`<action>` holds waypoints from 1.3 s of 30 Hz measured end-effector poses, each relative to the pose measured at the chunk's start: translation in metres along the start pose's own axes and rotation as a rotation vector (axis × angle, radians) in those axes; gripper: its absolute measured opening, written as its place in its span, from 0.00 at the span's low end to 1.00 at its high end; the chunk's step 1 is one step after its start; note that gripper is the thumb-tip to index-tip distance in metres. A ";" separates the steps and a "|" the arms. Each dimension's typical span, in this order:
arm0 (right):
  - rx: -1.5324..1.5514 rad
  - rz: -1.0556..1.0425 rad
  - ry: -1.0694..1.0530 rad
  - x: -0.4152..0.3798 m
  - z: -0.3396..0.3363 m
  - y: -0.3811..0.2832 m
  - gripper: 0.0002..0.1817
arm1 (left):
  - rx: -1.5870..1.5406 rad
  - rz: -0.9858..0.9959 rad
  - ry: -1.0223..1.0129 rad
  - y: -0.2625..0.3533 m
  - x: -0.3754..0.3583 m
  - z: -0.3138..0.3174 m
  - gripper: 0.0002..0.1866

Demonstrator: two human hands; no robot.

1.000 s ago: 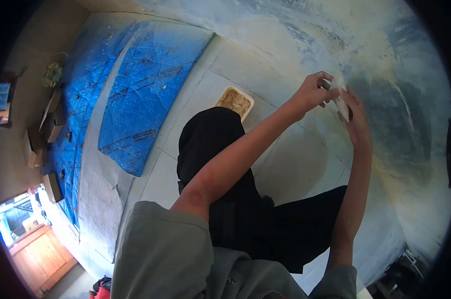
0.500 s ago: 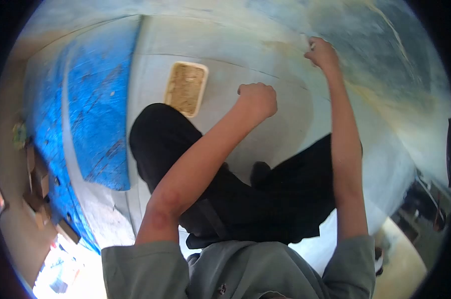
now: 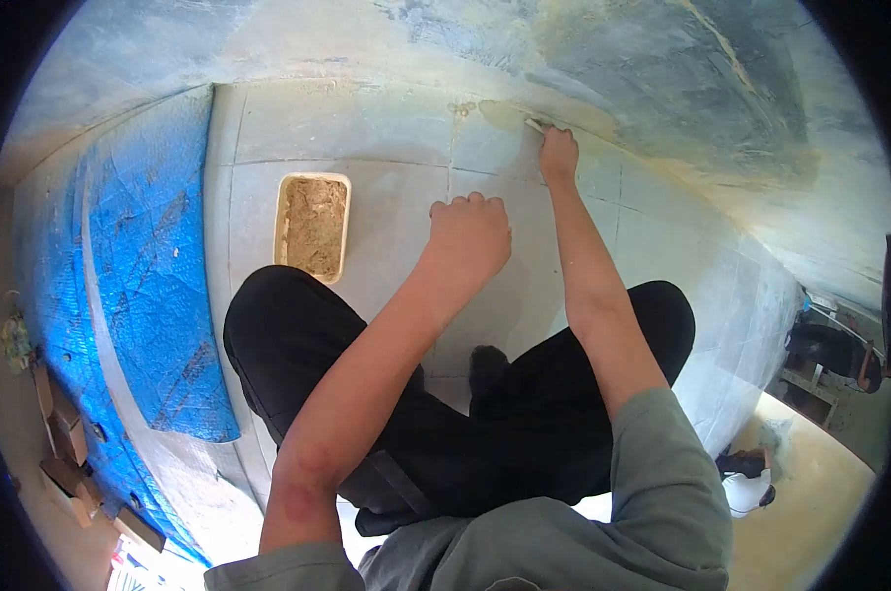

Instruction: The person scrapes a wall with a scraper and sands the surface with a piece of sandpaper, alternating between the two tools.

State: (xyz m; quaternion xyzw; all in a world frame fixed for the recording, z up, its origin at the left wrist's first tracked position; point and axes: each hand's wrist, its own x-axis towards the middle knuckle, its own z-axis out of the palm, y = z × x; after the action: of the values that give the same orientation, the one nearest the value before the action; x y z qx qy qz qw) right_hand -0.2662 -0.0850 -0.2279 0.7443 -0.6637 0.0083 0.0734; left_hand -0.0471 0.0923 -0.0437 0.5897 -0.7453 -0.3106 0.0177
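My right hand [image 3: 561, 155] is closed around a slim pale tool [image 3: 535, 125], perhaps a scraper; its exact kind is too small to tell. The tool's end is at the tiled floor, close to the foot of the wall [image 3: 662, 79], by a damp-looking patch. My left hand [image 3: 470, 231] is curled into a fist above the floor, between my knees and the wall. Whatever it may hold is hidden. Left of that fist, a cream rectangular tub [image 3: 345, 231] stands on the floor with brownish, mortar-like paste [image 3: 315, 227] in it.
A blue plastic sheet [image 3: 160, 266] covers the floor on the left. Cardboard pieces [image 3: 66, 473] lie beyond it at the far left. At the lower right, another person [image 3: 749, 490] is partly visible. The wall runs along the top and right.
My view has shifted, showing more wall and floor. My right hand has moved left and slightly down with the tool, along the wall's foot. The left hand stays in a fist.
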 end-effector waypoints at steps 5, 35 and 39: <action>0.239 0.014 -0.101 0.020 -0.015 0.011 0.12 | -0.051 -0.019 -0.004 -0.008 0.002 -0.003 0.16; 0.148 -0.487 1.052 0.075 -0.321 -0.018 0.20 | -0.047 -0.008 -0.111 -0.018 0.057 -0.003 0.23; 0.073 -0.308 1.208 0.084 -0.330 -0.011 0.21 | -0.094 0.030 -0.097 -0.014 0.059 0.002 0.23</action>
State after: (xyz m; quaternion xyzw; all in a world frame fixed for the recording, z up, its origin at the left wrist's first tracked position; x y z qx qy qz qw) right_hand -0.2174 -0.1271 0.1066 0.6974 -0.3892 0.4398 0.4109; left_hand -0.0536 0.0389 -0.0719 0.5610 -0.7387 -0.3733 0.0141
